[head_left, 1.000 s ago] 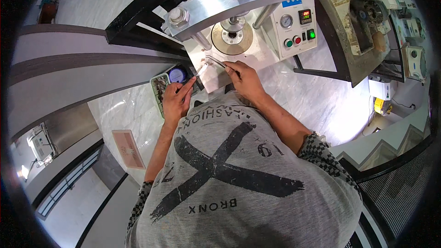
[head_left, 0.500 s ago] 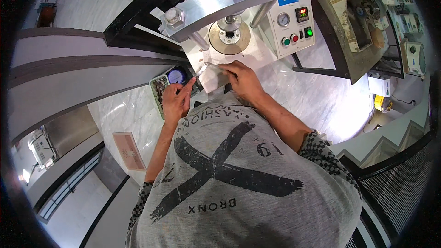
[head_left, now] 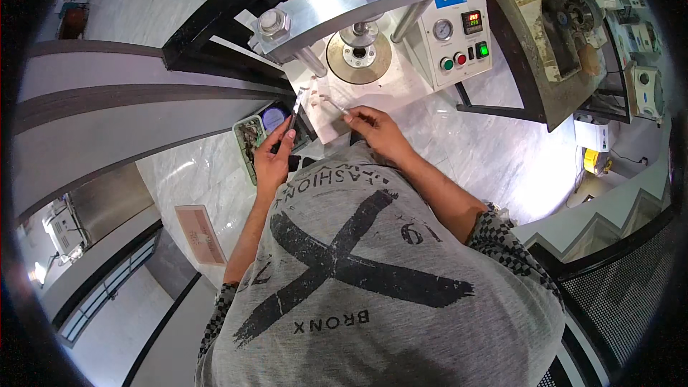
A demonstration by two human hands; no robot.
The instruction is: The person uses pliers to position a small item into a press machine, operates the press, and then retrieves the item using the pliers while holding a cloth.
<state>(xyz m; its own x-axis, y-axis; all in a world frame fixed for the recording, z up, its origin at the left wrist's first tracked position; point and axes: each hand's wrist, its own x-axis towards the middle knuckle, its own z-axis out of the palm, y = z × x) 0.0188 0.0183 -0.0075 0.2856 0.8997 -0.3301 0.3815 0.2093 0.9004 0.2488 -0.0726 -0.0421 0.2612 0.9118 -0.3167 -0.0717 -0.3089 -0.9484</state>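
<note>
My left hand (head_left: pixel 274 159) is closed on a slim tool (head_left: pixel 294 113) with a dark handle and a pale, flat tip pointing away from me. Whether it is a knife or a spatula is too small to tell. Pinched in the fingers of my right hand (head_left: pixel 376 131) is a thin metal tool (head_left: pixel 334 104), angled to the left over the white worktop (head_left: pixel 337 125). The two tips are close together but apart, near a few small brownish bits on the worktop. Just beyond stands a press with a round metal plate (head_left: pixel 376 72) under its screw.
A silver crossbar (head_left: pixel 337 11) spans above the plate. To the right is a control box (head_left: pixel 459 32) with a gauge and buttons. A green-rimmed tray (head_left: pixel 249 161) of small items and a round blue-lidded container (head_left: pixel 274 119) sit left of the worktop. Dark frame bars stand at far left.
My left hand's dark-handled tool now shows upright, its tip raised beside the worktop's left edge. The right-hand tool has shifted slightly, its tip now apart from my left fingers.
</note>
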